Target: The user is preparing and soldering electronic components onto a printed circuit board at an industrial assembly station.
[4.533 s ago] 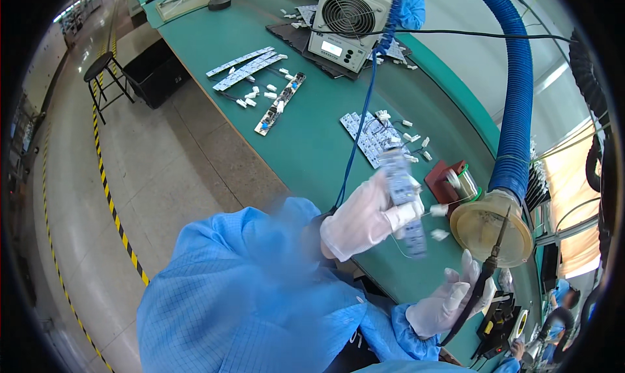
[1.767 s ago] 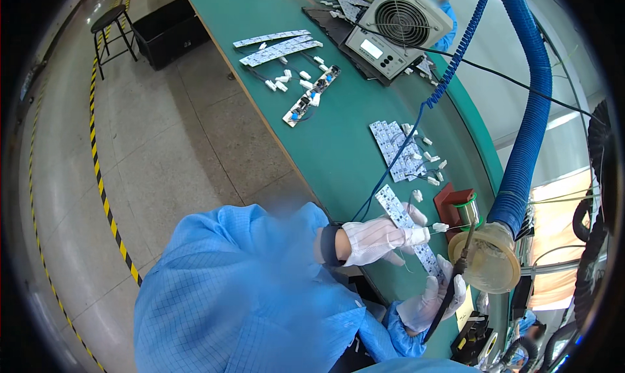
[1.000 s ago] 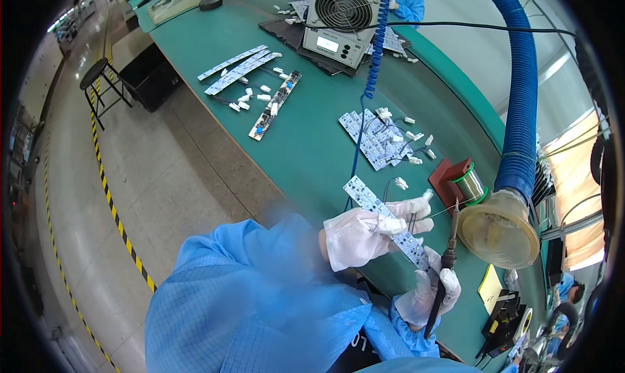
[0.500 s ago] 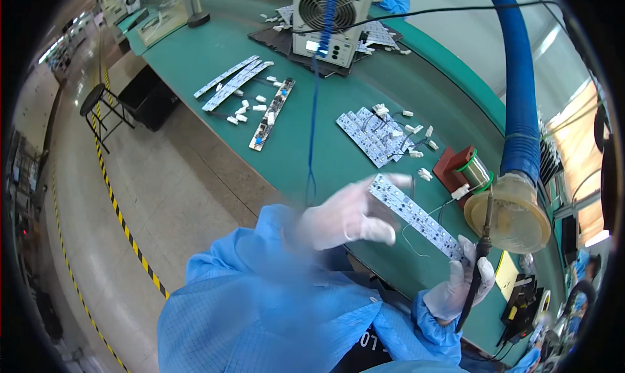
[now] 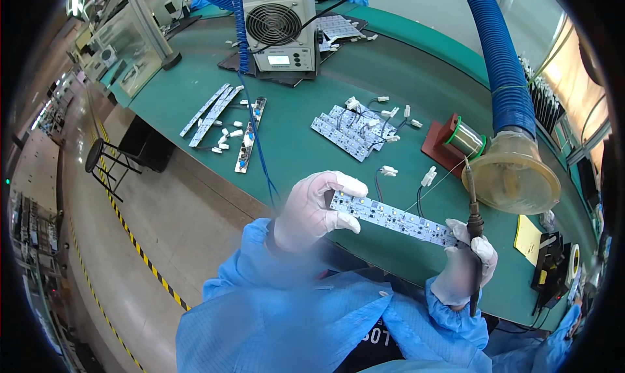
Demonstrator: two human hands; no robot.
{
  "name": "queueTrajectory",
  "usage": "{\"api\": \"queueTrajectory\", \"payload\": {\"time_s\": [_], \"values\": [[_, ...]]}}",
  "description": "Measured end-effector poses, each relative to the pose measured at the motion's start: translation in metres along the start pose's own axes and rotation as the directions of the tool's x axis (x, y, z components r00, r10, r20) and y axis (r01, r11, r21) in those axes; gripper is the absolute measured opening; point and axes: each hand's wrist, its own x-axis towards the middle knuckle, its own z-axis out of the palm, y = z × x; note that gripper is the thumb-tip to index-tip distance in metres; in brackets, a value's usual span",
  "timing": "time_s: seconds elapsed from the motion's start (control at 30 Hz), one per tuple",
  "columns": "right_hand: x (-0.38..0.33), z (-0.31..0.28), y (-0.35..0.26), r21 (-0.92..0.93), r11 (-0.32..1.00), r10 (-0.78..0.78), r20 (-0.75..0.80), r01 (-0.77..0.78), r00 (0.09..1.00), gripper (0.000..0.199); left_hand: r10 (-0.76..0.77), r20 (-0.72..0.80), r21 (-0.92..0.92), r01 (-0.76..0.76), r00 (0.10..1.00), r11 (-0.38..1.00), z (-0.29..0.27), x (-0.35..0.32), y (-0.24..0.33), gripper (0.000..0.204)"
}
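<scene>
One LED strip board (image 5: 392, 218) pinched in left hand (image 5: 311, 210); right hand (image 5: 465, 269) grips soldering iron (image 5: 474, 239), wires unsoldered, stack of boards (image 5: 349, 127) waiting

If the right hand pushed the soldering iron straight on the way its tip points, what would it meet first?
The right hand holds the soldering iron tip-up, aimed away from the person. Straight on, it would most likely meet the rim of the funnel-shaped fume hood first, though depth is hard to judge; the solder spool sits just left.
</scene>
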Motion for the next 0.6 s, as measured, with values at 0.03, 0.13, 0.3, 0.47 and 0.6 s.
{"api": "queueTrajectory", "payload": {"time_s": [0.03,0.13,0.3,0.47,0.6], "values": [[0.0,-0.001,0.0,0.001,1.0,-0.001,-0.005,0.001,1.0,0.035,0.0,0.004,0.002,0.0,1.0,1.0,0.002,0.0,0.0,0.049],[-0.002,-0.005,0.001,-0.012,1.0,0.019,-0.002,-0.019,1.0,0.034,0.015,-0.024,-0.003,-0.015,1.0,1.0,0.006,0.001,0.0,0.048],[-0.002,-0.01,0.004,0.048,0.999,-0.012,0.101,0.007,0.995,0.04,0.049,-0.009,-0.03,-0.049,0.999,0.998,0.006,0.0,-0.002,0.048],[-0.002,-0.007,0.005,0.024,0.999,0.029,0.091,-0.032,0.995,0.035,0.067,0.013,-0.026,-0.066,0.998,0.997,-0.004,0.0,-0.008,0.05],[0.003,-0.011,0.005,-0.157,0.986,-0.028,0.143,0.051,0.989,0.032,0.042,-0.033,-0.044,-0.044,0.999,0.998,-0.008,-0.001,-0.013,0.055]]}}
